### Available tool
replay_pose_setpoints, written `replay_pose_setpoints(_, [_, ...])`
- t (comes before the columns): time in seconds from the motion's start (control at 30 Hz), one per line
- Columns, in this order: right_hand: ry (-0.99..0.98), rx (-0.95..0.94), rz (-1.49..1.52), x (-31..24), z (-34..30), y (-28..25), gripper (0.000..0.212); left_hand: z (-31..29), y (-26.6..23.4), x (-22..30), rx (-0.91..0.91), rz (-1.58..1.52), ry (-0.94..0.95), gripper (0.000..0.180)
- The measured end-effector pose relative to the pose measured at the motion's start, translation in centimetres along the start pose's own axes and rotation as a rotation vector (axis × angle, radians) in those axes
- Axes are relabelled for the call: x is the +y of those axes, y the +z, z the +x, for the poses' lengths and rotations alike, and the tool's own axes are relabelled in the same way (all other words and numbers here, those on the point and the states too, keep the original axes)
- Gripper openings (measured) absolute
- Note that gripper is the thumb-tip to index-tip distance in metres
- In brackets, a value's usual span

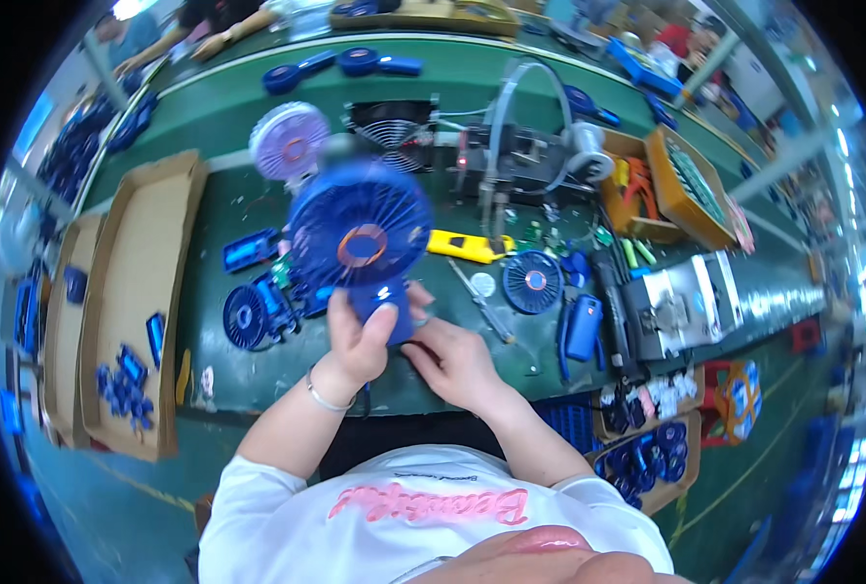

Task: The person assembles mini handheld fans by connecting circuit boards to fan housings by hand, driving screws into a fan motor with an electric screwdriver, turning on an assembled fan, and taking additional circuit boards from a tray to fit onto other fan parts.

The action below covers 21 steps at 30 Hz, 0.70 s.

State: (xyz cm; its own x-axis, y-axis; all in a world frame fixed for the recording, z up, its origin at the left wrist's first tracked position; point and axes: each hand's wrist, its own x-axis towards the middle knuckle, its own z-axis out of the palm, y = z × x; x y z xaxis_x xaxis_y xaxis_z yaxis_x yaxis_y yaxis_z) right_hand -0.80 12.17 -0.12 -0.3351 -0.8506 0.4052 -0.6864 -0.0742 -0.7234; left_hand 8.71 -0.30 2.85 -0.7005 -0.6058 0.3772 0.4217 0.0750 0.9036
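A blue handheld fan (365, 224), slightly blurred, is raised over the green workbench with its round grille upward. My left hand (360, 336) is closed round its handle, thumb on the front. At the handle's lower right side, my right hand (452, 362) has its fingers bent in against it; part of their grip is hidden. Behind the fan head, blue parts lie partly covered. Left of it are a loose blue fan head (246, 316) and a blue handle shell (250, 251). A yellow cutter (470, 245) and a thin pen-like tool (486, 310) lie to the right.
Cardboard trays (141, 263) with blue parts stand at left. A purple fan (290, 141), a black cooling fan (391, 131) and a machine with tubing (520, 161) stand behind. At right are a blue fan grille (533, 282), a yellow bin (691, 185) and a metal fixture (681, 302).
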Motion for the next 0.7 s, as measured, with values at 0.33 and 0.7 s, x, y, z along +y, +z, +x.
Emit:
replay_pose_setpoints(0.33, [-0.003, -0.011, -0.009, 0.1, -0.6, -0.6, 0.010, -0.4, 0.1, -1.0, -0.012, 0.019, 0.105, 0.056])
replay_pose_setpoints(0.7, [-0.018, -0.013, -0.001, 0.2, -0.5, -0.5, 0.010, 0.0, -0.4, -1.7, -0.030, 0.037, 0.093, 0.056])
